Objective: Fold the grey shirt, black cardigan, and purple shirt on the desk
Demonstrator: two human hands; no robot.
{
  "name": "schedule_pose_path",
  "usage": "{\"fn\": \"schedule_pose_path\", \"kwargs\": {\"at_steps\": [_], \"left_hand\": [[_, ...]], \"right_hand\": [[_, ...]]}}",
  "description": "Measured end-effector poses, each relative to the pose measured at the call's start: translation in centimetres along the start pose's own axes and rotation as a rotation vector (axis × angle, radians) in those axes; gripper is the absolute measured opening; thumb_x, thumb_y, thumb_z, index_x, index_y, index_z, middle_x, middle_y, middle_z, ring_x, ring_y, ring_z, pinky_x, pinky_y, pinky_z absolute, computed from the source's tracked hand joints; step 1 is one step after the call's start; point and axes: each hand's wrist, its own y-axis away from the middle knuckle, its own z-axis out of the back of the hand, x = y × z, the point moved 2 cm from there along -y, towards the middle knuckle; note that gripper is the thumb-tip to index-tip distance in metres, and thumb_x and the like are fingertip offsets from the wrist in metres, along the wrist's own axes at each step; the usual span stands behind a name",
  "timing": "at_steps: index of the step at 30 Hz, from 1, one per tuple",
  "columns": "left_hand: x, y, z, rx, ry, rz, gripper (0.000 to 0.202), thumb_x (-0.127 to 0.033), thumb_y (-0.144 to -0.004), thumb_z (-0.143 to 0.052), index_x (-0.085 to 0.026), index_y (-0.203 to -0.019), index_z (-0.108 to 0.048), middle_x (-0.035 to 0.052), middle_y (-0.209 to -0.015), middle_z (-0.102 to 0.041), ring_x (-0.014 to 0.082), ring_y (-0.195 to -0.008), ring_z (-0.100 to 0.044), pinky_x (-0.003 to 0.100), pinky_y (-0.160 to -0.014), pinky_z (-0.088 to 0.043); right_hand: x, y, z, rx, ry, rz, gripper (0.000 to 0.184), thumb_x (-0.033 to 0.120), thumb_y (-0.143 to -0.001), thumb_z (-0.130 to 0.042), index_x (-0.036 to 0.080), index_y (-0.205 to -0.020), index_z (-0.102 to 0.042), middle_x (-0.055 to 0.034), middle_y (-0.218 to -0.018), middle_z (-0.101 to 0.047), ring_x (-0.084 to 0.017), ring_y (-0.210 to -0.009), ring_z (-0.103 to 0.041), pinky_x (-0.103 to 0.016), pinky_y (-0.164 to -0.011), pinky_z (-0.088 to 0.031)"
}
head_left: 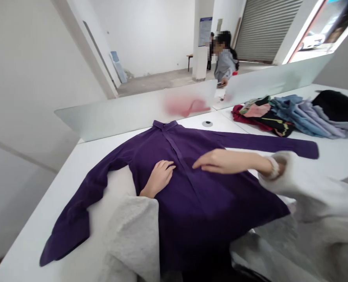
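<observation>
A dark purple long-sleeved shirt [191,196] lies spread face up on the white table [59,196], collar pointing away from me and both sleeves stretched out. My left hand [159,176] rests flat on the shirt's front, left of the button placket, fingers open. My right hand [221,161] lies flat on the shirt just right of the placket, fingers stretched toward the left. Both arms wear light grey sleeves, and a pale band sits at my right wrist.
A pile of clothes [291,113] in red, blue, lilac and black lies on the table at the right. A frosted divider panel [133,111] runs along the table's far edge. Beyond it, another person [225,58] stands near a pillar.
</observation>
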Motion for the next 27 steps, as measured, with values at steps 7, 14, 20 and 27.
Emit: {"fn": "schedule_pose_path", "kwargs": {"at_steps": [7, 14, 20, 27], "left_hand": [[-0.1, -0.1, 0.3, 0.051, 0.046, -0.020, 0.035, -0.026, -0.093, -0.035, -0.020, -0.119, -0.057, 0.0072, -0.118, -0.061, 0.0224, -0.106, -0.053, 0.038, -0.093, -0.042], [1.0, -2.4, 2.6, 0.309, 0.300, 0.173, 0.029, -0.031, -0.084, -0.046, -0.024, -0.105, -0.065, 0.0035, -0.116, -0.063, 0.0207, -0.107, -0.055, 0.033, -0.097, -0.039], [2.6, -7.3, 3.6, 0.450, 0.405, 0.564, 0.029, -0.043, -0.080, -0.051, -0.019, -0.083, -0.067, 0.0035, -0.086, -0.071, 0.0168, -0.069, -0.063, 0.022, -0.059, -0.043], [2.6, -10.5, -0.7, 0.179, 0.287, 0.727, 0.028, -0.045, -0.078, -0.053, -0.020, -0.065, -0.058, 0.0033, -0.068, -0.065, 0.0198, -0.069, -0.062, 0.025, -0.061, -0.040]], "right_hand": [[3.8, 10.8, -10.9, -0.004, 0.004, -0.019, 0.041, 0.029, -0.091, -0.051, 0.025, -0.131, -0.052, -0.0091, -0.130, -0.056, -0.021, -0.121, -0.050, -0.038, -0.104, -0.038], [2.2, 12.8, -17.4, -0.122, 0.191, -0.074, 0.066, 0.009, -0.086, -0.047, 0.029, -0.146, -0.027, -0.0078, -0.151, -0.027, -0.024, -0.140, -0.017, -0.053, -0.113, -0.019], [1.3, 12.5, -17.6, -0.152, 0.162, -0.024, 0.054, 0.011, -0.092, -0.037, 0.026, -0.144, -0.031, -0.0043, -0.146, -0.037, -0.021, -0.140, -0.020, -0.051, -0.114, -0.018], [2.0, 11.3, -19.9, -0.267, 0.083, -0.023, 0.045, 0.019, -0.098, -0.027, 0.025, -0.142, -0.036, -0.0005, -0.140, -0.047, -0.016, -0.139, -0.022, -0.044, -0.116, -0.016]]}}
